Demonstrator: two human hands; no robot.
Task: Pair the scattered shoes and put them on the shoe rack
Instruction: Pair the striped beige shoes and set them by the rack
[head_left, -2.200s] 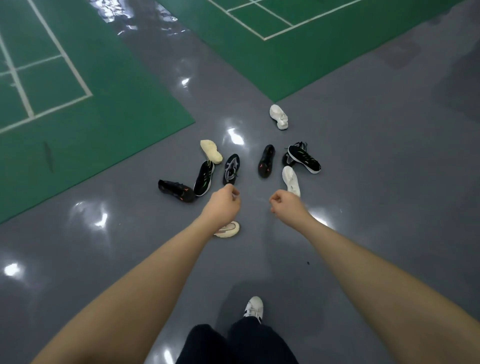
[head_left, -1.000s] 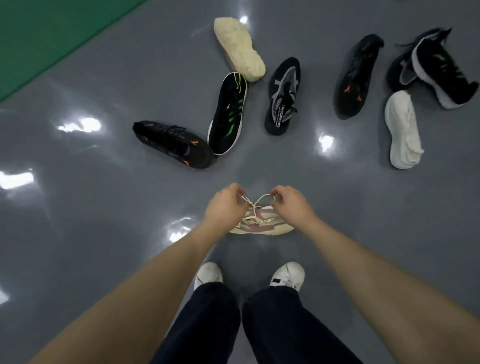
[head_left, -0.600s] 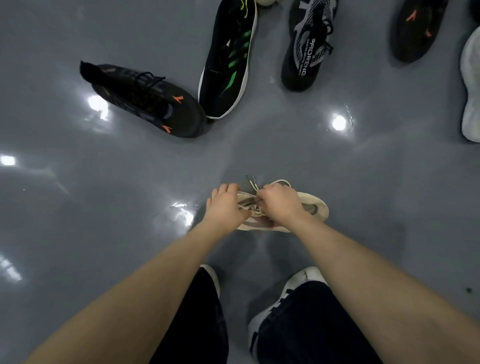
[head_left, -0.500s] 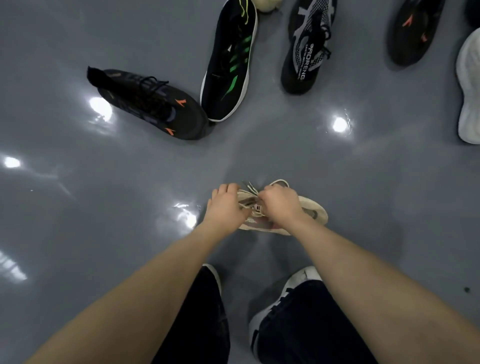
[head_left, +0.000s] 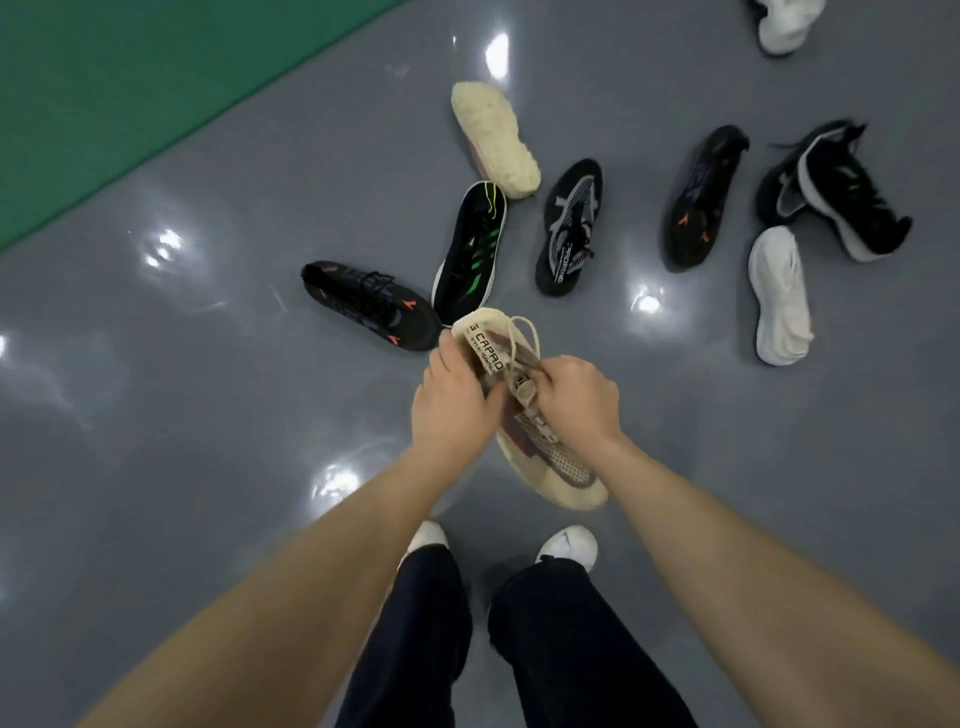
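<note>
Grey glossy floor fills the view, with a green mat at the far left. You stand over it, and no shoe rack shows anywhere — nothing is shelved yet.

Scattered beyond your hands lie the rest: a black shoe with orange marks to the left, a black shoe with green stripes just beside it, a cream shoe lying sole-up farther off, a black-and-grey shoe, another black one with orange marks, a white shoe at the right, a black shoe with a pale sole beyond it and a second white shoe at the far edge.

You hold the beige sneaker up off the floor, toe toward you. Your left hand grips its heel collar; your right hand pinches the laces at the tongue.

Judging by this, you are at the first pair — its likely mate is that sole-up cream shoe.
</note>
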